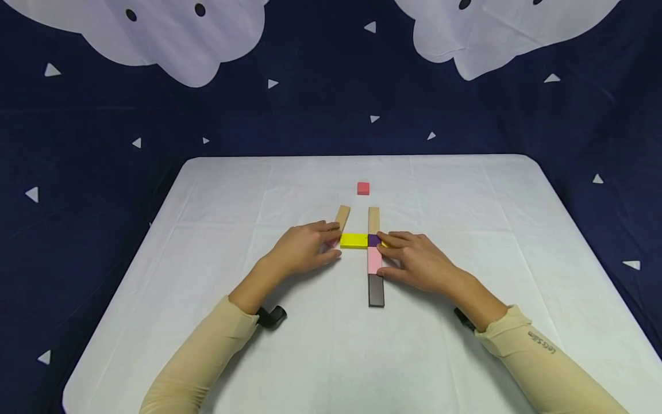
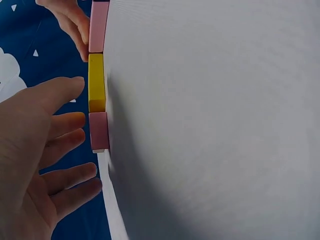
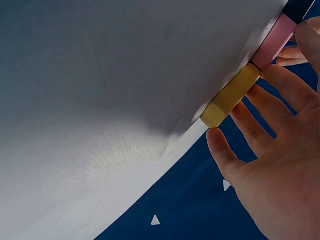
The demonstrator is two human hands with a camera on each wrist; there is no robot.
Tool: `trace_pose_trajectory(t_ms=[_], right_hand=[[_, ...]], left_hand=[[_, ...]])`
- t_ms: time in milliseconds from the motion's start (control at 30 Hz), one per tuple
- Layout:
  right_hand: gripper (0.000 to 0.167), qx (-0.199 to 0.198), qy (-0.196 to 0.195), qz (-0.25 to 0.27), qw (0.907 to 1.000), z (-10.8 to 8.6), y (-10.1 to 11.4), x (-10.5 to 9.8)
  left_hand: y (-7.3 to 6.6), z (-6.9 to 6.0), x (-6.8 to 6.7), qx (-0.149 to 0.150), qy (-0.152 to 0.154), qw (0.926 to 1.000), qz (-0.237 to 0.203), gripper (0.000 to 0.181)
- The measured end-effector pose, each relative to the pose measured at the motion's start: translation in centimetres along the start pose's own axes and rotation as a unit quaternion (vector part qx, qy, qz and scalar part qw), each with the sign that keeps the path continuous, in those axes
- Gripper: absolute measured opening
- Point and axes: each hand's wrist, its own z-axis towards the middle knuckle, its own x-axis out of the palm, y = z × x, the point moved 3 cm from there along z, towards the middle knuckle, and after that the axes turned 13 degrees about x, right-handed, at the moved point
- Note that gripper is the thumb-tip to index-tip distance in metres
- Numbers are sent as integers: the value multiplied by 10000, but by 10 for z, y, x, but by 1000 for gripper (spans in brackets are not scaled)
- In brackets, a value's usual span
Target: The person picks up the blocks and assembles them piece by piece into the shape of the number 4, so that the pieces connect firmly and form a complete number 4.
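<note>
In the head view my left hand [image 1: 307, 248] lies at the left end of a yellow block [image 1: 354, 241], its fingers fairly straight. Its fingers partly cover a pink block [image 2: 99, 131] and the near end of a slanted wooden block [image 1: 343, 215]. My right hand [image 1: 420, 261] has its thumb against a pink block [image 1: 374, 260] and other fingertips by a purple block [image 1: 373, 240]. Those fingers lie along a second yellow block [image 3: 231, 97], mostly hidden from the head view. A black block [image 1: 376, 290] extends the column toward me; another wooden block [image 1: 374, 220] extends it away.
A red cube [image 1: 364, 188] stands apart, beyond the joined blocks. Everything rests on a white-covered table [image 1: 233, 190]. Behind it hangs a dark blue cloth [image 1: 320, 126] with clouds and small triangles.
</note>
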Motion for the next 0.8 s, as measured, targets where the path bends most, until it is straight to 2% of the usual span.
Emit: trace_pose_trajectory(t_ms=[200, 400, 567, 800], right_hand=[[62, 1, 17, 17, 10000, 0, 0, 0], [63, 6, 10, 9, 10000, -1, -1, 0], [63, 6, 8, -6, 10000, -1, 0, 0], [62, -20, -18, 20, 10000, 0, 0, -1]], left_hand=[[1, 1, 4, 34, 97, 9999, 30, 53], [1, 2, 5, -126, 171, 9997, -126, 51], [1, 2, 4, -137, 59, 9997, -214, 45], [2, 6, 4, -38, -21, 10000, 9, 35]])
